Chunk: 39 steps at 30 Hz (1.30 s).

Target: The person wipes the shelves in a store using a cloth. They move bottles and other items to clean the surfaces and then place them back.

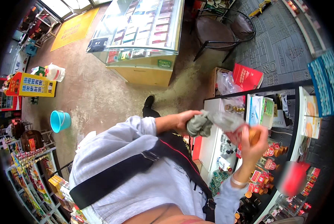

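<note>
Over the shelving on the right, my right hand (255, 143) is closed round the capped end of a clear bottle (228, 122) with an orange-brown cap (254, 136). The bottle lies tilted and blurred, its other end pointing left. My left hand (184, 120) grips a bunched grey-green cloth (199, 126), which is at the bottle's far end; whether the cloth presses against the glass I cannot tell. Part of the left hand's fingers is hidden behind the cloth. Below my right hand, several bottles with red tags (262, 177) stand in rows on the shelf.
A white-topped shelf unit (211, 128) with a dark frame runs along my right. Ahead stands a glass display counter (144, 52) full of small packs. A dark chair (215, 31) is beyond it. A blue bucket (60, 121) sits on the floor, near stocked racks (30, 153) at left.
</note>
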{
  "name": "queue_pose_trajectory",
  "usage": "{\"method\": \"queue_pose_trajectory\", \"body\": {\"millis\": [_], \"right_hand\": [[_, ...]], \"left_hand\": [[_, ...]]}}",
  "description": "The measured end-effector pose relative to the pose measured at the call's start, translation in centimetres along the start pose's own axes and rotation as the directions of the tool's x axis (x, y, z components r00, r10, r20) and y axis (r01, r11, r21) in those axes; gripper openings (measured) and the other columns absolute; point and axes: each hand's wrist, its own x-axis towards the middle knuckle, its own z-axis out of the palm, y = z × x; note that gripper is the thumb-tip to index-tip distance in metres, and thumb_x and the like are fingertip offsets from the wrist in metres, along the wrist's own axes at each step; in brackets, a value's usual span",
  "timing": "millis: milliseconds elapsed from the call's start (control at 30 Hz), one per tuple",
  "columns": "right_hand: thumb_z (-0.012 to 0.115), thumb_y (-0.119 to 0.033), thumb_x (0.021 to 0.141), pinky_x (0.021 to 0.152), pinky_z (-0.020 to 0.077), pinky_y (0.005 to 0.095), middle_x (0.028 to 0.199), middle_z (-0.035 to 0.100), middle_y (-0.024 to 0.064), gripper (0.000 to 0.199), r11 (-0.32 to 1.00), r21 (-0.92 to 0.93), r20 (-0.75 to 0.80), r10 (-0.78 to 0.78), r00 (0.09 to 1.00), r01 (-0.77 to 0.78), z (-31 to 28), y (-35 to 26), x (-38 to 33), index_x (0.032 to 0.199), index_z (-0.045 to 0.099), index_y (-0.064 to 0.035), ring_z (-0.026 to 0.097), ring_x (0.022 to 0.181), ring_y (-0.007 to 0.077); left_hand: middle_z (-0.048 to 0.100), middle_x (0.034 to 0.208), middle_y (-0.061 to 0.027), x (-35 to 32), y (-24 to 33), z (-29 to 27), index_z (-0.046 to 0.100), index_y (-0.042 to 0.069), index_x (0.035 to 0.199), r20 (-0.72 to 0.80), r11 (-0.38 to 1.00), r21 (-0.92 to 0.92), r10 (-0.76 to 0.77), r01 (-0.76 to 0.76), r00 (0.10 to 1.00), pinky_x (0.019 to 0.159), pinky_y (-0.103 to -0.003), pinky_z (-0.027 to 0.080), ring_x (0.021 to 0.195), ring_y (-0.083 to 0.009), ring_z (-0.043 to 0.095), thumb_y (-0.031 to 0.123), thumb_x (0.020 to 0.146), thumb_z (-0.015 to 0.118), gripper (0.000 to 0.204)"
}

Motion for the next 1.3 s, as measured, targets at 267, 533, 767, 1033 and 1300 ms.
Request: {"method": "queue_pose_trajectory", "body": {"millis": [267,533,767,1033,1300], "right_hand": [[0.07,-0.025,0.077,0.057,0.0472,0.0318,0.063,0.056,0.009,0.025,0.963,0.105,0.116,-0.258,0.959,0.246,18.2,-13.2,19.6,0.081,0.054,-0.0071,0.058,0.056,0.0225],[0.065,-0.041,0.074,0.058,0.0503,0.0417,0.066,0.063,0.0144,0.035,0.904,0.015,0.082,-0.427,0.901,0.427,32.6,-17.5,29.4,0.084,0.055,-0.0093,0.063,0.064,0.0357],[0.065,-0.044,0.076,0.058,0.0501,0.0407,0.068,0.063,0.013,0.036,0.907,-0.068,0.181,-0.398,0.9,0.415,37.5,-18.0,31.6,0.083,0.056,-0.0102,0.063,0.065,0.0344],[0.062,-0.046,0.074,0.056,0.05,0.0423,0.066,0.063,0.0144,0.039,0.903,-0.068,0.265,-0.393,0.88,0.424,39.8,-17.9,32.2,0.084,0.056,-0.0088,0.063,0.062,0.0338],[0.062,-0.046,0.074,0.058,0.0515,0.0404,0.067,0.064,0.0126,0.039,0.908,-0.067,0.284,-0.381,0.88,0.415,40.7,-17.7,33.0,0.086,0.057,-0.0094,0.064,0.063,0.0325]], "left_hand": [[0.064,0.11,-0.0079,-14.9,11.7,-8.1,0.059,0.007,0.115,-0.113,0.909,-0.076,0.401,-0.41,0.909,0.088,-0.042,0.049,0.097,-0.0234,0.062,0.037,0.091,0.049,0.039],[0.061,0.117,-0.0082,-19.8,17.1,-11.1,0.054,0.006,0.121,-0.043,0.857,-0.181,0.483,-0.482,0.875,0.094,-0.04,0.046,0.103,-0.0234,0.06,0.033,0.095,0.042,0.04],[0.062,0.114,-0.0082,-21.5,20.5,-11.2,0.056,0.005,0.119,-0.066,0.814,-0.23,0.535,-0.534,0.843,0.092,-0.039,0.047,0.102,-0.0227,0.06,0.031,0.094,0.044,0.038],[0.062,0.114,-0.0088,-22.0,23.0,-10.8,0.055,0.004,0.12,-0.055,0.807,-0.236,0.546,-0.542,0.836,0.093,-0.038,0.046,0.102,-0.0229,0.06,0.03,0.095,0.043,0.038],[0.06,0.118,-0.0102,-21.9,24.4,-10.3,0.053,0.003,0.122,-0.072,0.81,-0.232,0.538,-0.539,0.84,0.095,-0.04,0.045,0.106,-0.0244,0.058,0.032,0.095,0.042,0.041]]}}
